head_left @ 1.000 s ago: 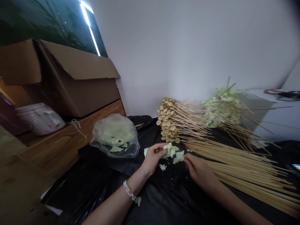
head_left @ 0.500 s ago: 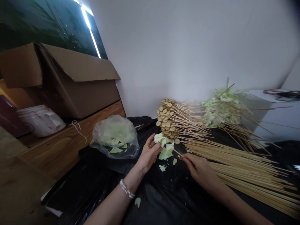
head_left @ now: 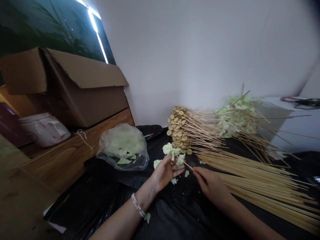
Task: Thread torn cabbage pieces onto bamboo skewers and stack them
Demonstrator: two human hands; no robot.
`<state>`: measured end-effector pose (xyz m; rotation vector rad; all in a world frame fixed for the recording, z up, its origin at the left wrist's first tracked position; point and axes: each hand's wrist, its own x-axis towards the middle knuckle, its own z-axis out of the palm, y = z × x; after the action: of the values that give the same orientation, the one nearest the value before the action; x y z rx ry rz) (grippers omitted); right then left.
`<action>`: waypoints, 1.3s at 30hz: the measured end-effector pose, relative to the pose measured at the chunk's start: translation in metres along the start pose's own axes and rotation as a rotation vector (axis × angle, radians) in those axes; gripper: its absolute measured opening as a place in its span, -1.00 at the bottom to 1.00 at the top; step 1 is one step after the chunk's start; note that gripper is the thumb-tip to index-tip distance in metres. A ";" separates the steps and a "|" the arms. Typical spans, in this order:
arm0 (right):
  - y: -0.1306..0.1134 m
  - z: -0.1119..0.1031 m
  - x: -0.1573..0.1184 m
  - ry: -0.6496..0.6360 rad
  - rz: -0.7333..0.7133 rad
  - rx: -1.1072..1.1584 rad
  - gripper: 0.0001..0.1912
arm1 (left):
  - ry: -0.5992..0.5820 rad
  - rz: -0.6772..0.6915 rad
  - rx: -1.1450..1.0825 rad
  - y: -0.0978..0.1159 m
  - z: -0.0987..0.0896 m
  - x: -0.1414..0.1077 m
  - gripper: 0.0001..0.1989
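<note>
Left grip (head_left: 163,173) half-closed on soft, easily torn cabbage pieces (head_left: 172,154); right grip (head_left: 211,185) pinched on light, stiff bamboo skewer (head_left: 188,166), best held near its end.

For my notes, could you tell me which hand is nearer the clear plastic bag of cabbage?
Left. The left hand is right of the plastic bag, apart from it; the right hand lies farther right.

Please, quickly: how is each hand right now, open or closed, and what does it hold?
Left hand: closed, holding cabbage pieces.
Right hand: closed, pinching a bamboo skewer.
</note>
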<state>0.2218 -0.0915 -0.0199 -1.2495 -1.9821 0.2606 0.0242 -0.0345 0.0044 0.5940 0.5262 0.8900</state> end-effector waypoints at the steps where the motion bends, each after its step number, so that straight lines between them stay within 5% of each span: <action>1: 0.000 0.000 0.000 0.015 -0.010 -0.009 -0.71 | -0.003 -0.004 0.024 -0.001 0.000 0.000 -0.72; 17: -0.002 0.004 -0.003 0.007 -0.055 -0.023 -0.67 | -0.049 0.008 0.126 -0.014 0.007 -0.003 -0.56; 24: -0.001 -0.002 -0.002 0.109 -0.042 -0.025 -0.71 | -0.039 0.100 0.089 -0.004 0.007 -0.003 -0.52; 34: 0.002 0.003 -0.005 0.083 -0.077 -0.089 -0.69 | 0.008 0.087 -0.018 0.008 0.006 -0.003 -0.68; 39: 0.001 0.003 -0.005 0.051 -0.086 -0.101 -0.68 | -0.085 0.012 -0.085 0.010 0.007 -0.006 -0.69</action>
<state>0.2216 -0.0946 -0.0252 -1.2176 -2.0200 0.0862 0.0197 -0.0365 0.0172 0.5555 0.4066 0.8899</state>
